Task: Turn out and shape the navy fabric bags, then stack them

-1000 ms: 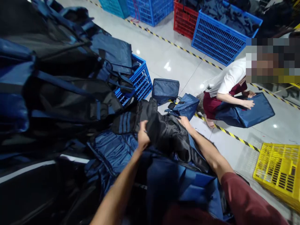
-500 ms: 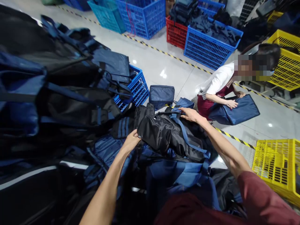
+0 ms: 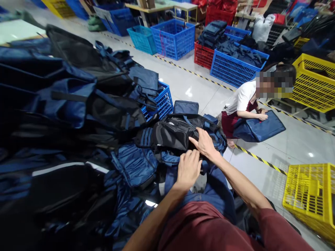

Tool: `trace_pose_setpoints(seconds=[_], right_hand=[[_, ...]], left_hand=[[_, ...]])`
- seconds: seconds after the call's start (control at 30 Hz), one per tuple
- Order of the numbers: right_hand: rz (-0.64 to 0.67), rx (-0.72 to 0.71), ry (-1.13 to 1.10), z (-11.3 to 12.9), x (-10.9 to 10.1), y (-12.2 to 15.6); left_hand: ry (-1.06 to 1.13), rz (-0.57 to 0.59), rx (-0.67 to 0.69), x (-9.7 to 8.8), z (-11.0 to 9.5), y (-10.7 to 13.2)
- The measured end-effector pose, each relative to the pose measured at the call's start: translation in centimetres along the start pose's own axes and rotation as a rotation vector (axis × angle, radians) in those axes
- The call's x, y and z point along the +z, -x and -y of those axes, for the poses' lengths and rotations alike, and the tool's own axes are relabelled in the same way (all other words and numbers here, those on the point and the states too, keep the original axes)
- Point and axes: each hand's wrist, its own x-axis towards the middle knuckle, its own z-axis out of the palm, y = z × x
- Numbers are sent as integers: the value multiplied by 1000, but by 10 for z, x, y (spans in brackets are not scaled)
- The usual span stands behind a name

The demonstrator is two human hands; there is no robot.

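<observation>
A black bag (image 3: 170,136) with navy trim lies in front of me on top of other bags. At its near right side, the thumb and fingers of my right hand (image 3: 206,143) are closed around the black fabric. My left hand (image 3: 188,169) is just below, its fingers bent over the bag's near edge; the fingertips are partly hidden. Left of the hands lies a shiny navy bag (image 3: 136,164). A flap with blue stripes (image 3: 146,137) sticks out at the black bag's left end.
Black and navy bags (image 3: 65,139) are heaped on the left, by a blue crate (image 3: 164,101). To the right, a co-worker (image 3: 242,99) handles a navy box-shaped bag (image 3: 264,127). A yellow crate (image 3: 309,190) stands at the near right. More crates line the taped floor (image 3: 209,92) behind.
Both hands have come closer together and nearer to my body. The left hand moved right, off the bag's left end; the right left its far side. The bag has shifted, and the view has tilted up.
</observation>
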Motion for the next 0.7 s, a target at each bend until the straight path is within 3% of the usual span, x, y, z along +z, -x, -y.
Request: trace_pose_setpoints(seconds=[0.13, 0.3, 0.5, 0.6, 0.7], right_hand=[[14, 13, 124, -9, -3, -7], [2, 95, 233, -8, 2, -4], [42, 192, 323, 9, -19, -1], [36, 139, 356, 14, -33, 0], [12, 62, 348, 18, -38, -1]], left_hand=[[-78, 249, 189, 10, -3, -2], [-90, 360, 237, 0, 8, 11], [-106, 336, 277, -45, 4, 61], [-123, 313, 298, -62, -10, 80], [-138, 273, 279, -65, -22, 92]])
